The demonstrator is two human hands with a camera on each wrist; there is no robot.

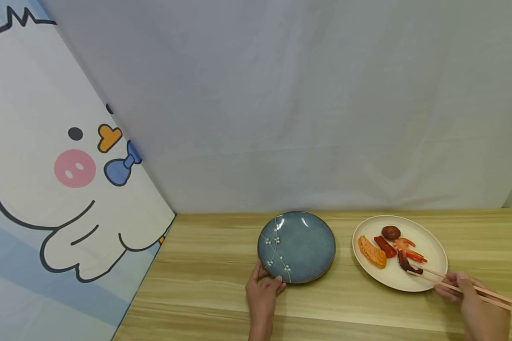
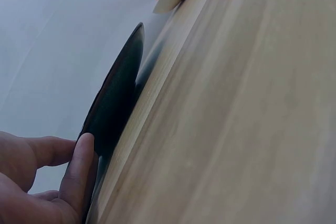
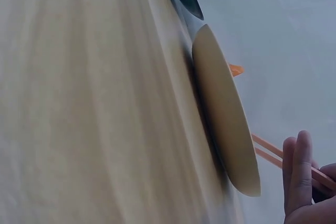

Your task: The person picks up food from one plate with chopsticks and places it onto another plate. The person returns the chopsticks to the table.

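My left hand (image 1: 262,291) pinches the near-left rim of a round blue plate (image 1: 307,251) with white blossom sprigs. In the left wrist view, thumb and fingers meet at the edge of the dark plate (image 2: 118,93). My right hand (image 1: 473,298) holds a pair of wooden chopsticks (image 1: 490,296). Their tips are at a dark, curved tentacle-like piece (image 1: 404,261) on a cream plate (image 1: 431,272). Seen low from the right wrist, the cream plate's side (image 3: 220,108) hides most of the food, while the chopsticks (image 3: 268,150) reach over its rim.
Beside the tentacle lie an orange salmon-like slice (image 1: 372,252), a red strip (image 1: 385,246), a brown round piece (image 1: 390,232) and a red-orange shrimp-like piece (image 1: 407,248). Behind the wooden table (image 1: 196,284) hangs a pale cloth (image 1: 298,104); a cartoon-printed cloth (image 1: 34,142) stands left.
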